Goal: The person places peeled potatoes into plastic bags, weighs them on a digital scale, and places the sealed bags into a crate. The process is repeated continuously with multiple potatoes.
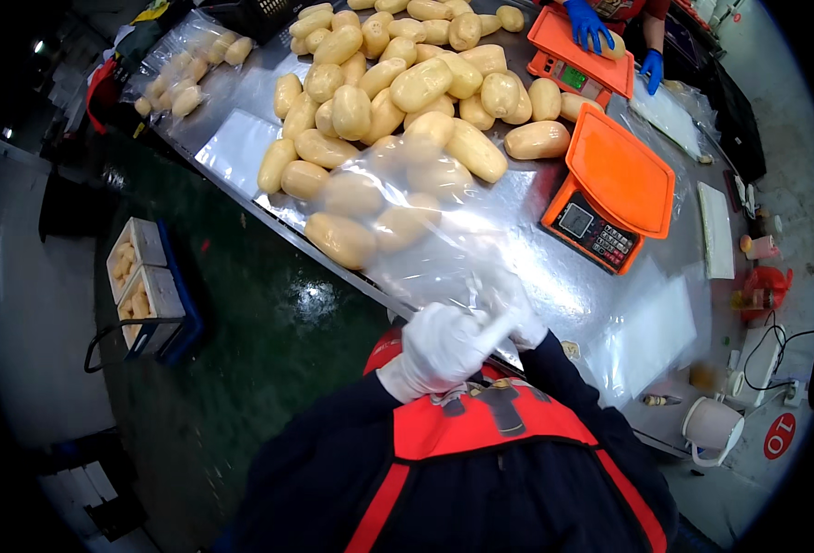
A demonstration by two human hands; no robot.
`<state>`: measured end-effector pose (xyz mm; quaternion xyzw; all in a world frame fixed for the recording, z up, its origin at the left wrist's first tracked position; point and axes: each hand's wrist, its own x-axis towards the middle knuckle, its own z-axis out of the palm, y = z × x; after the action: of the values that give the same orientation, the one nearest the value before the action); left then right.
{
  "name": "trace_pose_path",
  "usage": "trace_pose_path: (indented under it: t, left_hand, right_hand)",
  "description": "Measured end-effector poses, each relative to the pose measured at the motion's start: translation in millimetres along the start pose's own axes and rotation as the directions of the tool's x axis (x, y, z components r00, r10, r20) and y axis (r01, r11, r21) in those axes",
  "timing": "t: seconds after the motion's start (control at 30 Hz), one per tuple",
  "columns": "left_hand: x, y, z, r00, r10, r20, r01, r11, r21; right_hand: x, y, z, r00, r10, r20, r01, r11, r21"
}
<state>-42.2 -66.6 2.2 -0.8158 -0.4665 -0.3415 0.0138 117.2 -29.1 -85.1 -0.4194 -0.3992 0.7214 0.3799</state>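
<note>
Fingers [453, 324] of the left hand [436, 355] curl closed on the gathered end of a clear plastic bag [414, 269], bunched against the right hand [519, 311], whose own fingers are partly hidden by film and blur, so how far they close cannot be told. Both hands wear thin white gloves, wrinkled over the knuckles. The bag lies along the near edge of the desk [554, 293], its glossy, creased film draped over several stout, pale-yellow tubers [405, 223] with rounded ends. Beyond it, toward the far edge, more tubers of the same smooth, oblong sort are heaped in a loose pile [421, 85] on the shiny metal surface. The hands meet in front of the chest, just over the near edge, the left with its back turned up; dark sleeves [565, 373] angle inward from both sides above a red apron [490, 424]. Right of the pile stands an orange scale [620, 175] with a flat, rounded tray; flat, translucent plastic sheets [651, 324] lie near the right edge.
</note>
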Motion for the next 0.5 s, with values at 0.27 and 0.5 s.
trace_pose_path:
  t: [0.27,0.5]
  left_hand:
    - [-40.0,-130.4,-52.8,0.889,-0.289,-0.354,0.376,0.903,0.207]
    - [-19.8,-158.2,-63.2,0.829,-0.4,-0.391,0.459,0.886,0.064]
  right_hand:
    - [147.0,-44.2,-2.8,0.959,-0.125,0.255,0.272,0.659,-0.701]
    - [261.6,-100.7,0.4,0.717,-0.275,0.641,0.439,-0.537,-0.721]
